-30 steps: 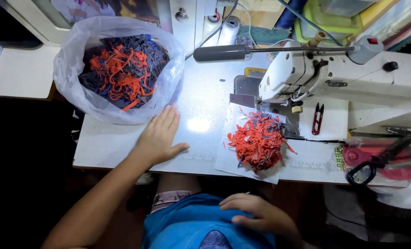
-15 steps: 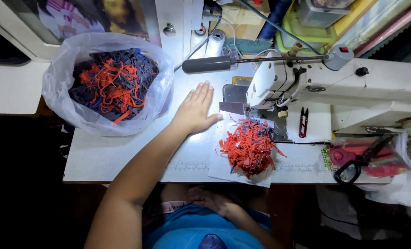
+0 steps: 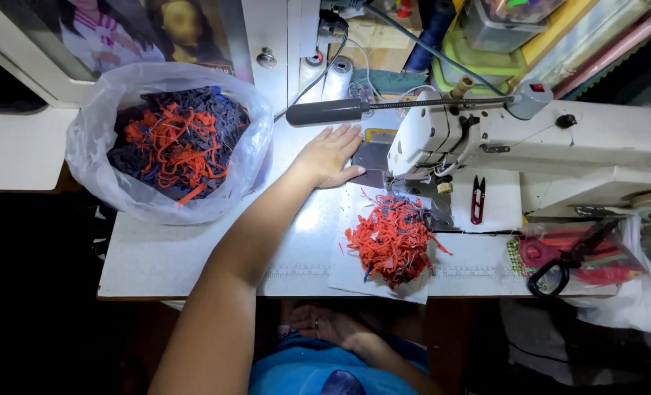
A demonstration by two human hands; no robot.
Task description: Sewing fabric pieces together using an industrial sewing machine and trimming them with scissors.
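We judge the work to be at a pause between pieces rather than near an end; a loose heap of orange-red trimmings (image 3: pixel 392 240) lies on a white sheet near the front edge of the sewing table (image 3: pixel 186 256), just in front of the white sewing machine (image 3: pixel 530 146), and a clear plastic bag (image 3: pixel 168 143) at the back left corner of the table is well filled with dark blue and orange scraps; nothing lies under the needle that we can make out, so the sewing itself seems not to be going on right now, and how much remains we cannot tell from these heaps alone; our left hand (image 3: pixel 329 156) is stretched out flat, fingers spread and released, palm down on the table top beside the machine's head, its fingertips near the grey handle that juts from the machine, and it holds nothing; our right hand (image 3: pixel 332 325) rests low in the lap below the table's front edge, loosely open with the palm turned up as far as we can see, and empty; red thread snips (image 3: pixel 478 200) lie on the machine bed, untouched, and black-handled scissors (image 3: pixel 570 260) lie towards the right front corner on a bag of pink and red items.
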